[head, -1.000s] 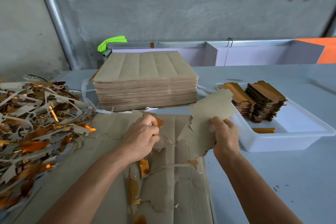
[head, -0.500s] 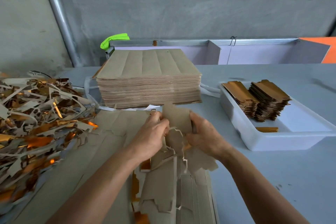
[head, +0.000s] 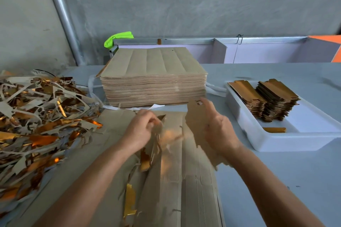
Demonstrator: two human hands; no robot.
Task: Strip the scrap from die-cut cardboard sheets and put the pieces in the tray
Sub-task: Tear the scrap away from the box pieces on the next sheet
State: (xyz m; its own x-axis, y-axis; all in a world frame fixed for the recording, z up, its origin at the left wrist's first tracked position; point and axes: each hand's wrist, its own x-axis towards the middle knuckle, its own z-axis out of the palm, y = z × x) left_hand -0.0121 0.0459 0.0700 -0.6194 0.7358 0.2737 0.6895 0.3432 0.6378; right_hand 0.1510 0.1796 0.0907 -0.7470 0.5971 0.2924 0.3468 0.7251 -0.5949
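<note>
Both hands have pulled apart again since half a second ago, when they were bunched together over the sheet. Now the right hand (head: 219,131) grips a torn brown cardboard piece (head: 195,116) and holds it up off the sheet, between the big stack and the tray. The left hand (head: 142,129) is curled around a bit of scrap (head: 160,118) right on the die-cut sheet (head: 184,180), though it's pretty blurry there. That sheet lies flat along the near edge of the table (head: 276,171), partly stripped, gold foil showing in spots. An uncut stack (head: 153,79) sits behind it, mid-table. The white tray (head: 295,140) at the right edge holds two piles of finished pieces (head: 273,97). The scrap heap (head: 36,116) covers the left edge.
</note>
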